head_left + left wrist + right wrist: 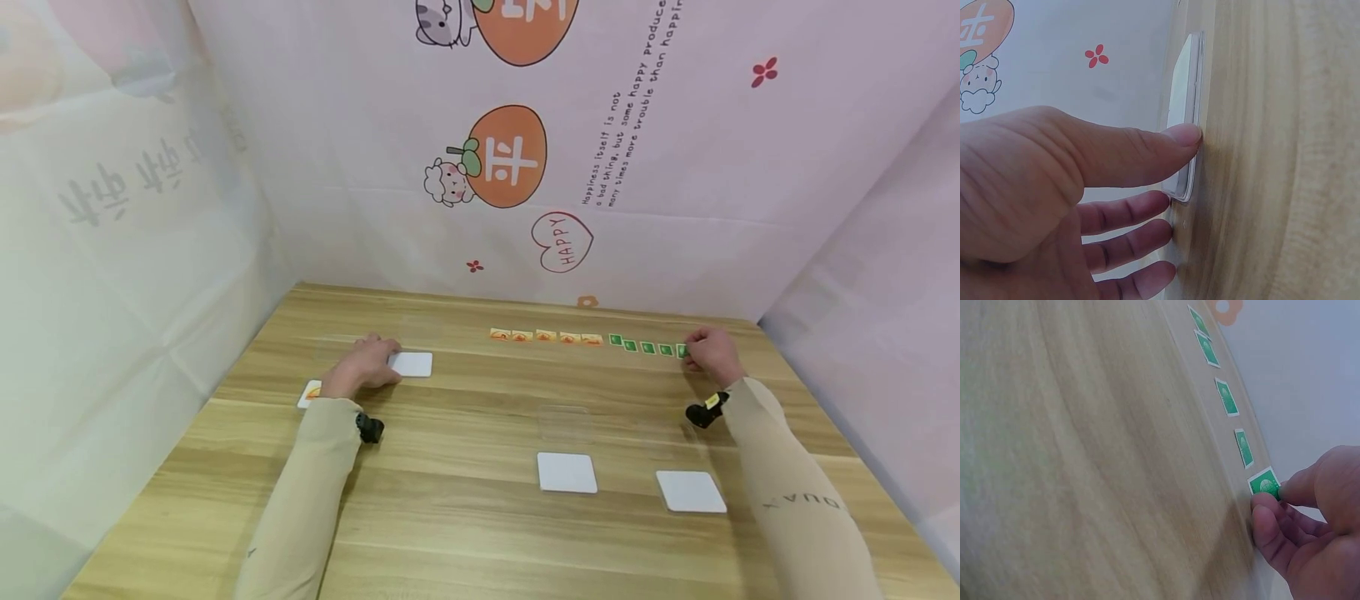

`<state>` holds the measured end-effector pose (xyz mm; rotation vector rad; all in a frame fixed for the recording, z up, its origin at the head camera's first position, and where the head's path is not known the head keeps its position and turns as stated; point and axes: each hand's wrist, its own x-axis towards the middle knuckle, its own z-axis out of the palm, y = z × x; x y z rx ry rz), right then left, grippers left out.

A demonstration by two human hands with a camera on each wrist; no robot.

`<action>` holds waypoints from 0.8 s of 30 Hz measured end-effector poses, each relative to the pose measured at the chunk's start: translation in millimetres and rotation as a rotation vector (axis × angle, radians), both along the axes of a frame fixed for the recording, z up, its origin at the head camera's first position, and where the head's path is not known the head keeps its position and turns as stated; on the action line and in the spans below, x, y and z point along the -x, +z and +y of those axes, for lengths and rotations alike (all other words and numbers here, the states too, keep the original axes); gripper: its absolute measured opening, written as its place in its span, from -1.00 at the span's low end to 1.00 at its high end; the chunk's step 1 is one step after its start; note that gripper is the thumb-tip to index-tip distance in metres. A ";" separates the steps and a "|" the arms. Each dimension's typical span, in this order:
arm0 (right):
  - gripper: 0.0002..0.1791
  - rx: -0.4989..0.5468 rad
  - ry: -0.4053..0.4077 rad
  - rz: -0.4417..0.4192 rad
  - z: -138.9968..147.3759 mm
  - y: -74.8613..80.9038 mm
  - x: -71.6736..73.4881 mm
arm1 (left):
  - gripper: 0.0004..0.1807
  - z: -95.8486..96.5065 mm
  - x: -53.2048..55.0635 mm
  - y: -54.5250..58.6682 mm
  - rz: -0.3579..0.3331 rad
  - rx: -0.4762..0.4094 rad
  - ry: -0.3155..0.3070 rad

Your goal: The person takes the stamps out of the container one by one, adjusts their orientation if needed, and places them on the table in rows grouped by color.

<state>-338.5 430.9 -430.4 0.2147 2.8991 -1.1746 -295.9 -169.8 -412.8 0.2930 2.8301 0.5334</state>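
Observation:
At the back left of the table, my left hand (365,367) grips the left end of a flat stack of white cards (412,364). In the left wrist view the thumb presses the side of the white stack (1180,119), which has a clear edge, and the other fingers curve in by its end. Far right, my right hand (713,353) pinches a small green stamp-like card (1265,483) with a white border between thumb and fingers. This card stands at the right end of a row of similar green cards (648,348).
Left of the green row lies a row of orange-and-yellow cards (546,336). Two white card stacks, one middle (567,472) and one right (691,492), lie nearer on the wooden table (450,517). A white-edged orange card (311,393) lies partly under the left wrist. A printed cloth (375,167) hangs behind.

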 end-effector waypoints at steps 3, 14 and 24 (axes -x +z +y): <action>-0.63 -0.003 -0.009 -0.004 1.3 -1.6 1.7 | -0.40 0.0 -0.3 0.5 -0.007 -0.001 0.005; -0.64 -0.017 -0.031 0.012 1.4 -5.3 6.6 | -0.40 -0.2 1.0 -0.1 -0.014 0.000 0.010; -0.64 -0.081 -0.011 0.003 0.7 -3.5 7.9 | -0.40 -0.5 1.2 -1.1 -0.014 0.002 0.010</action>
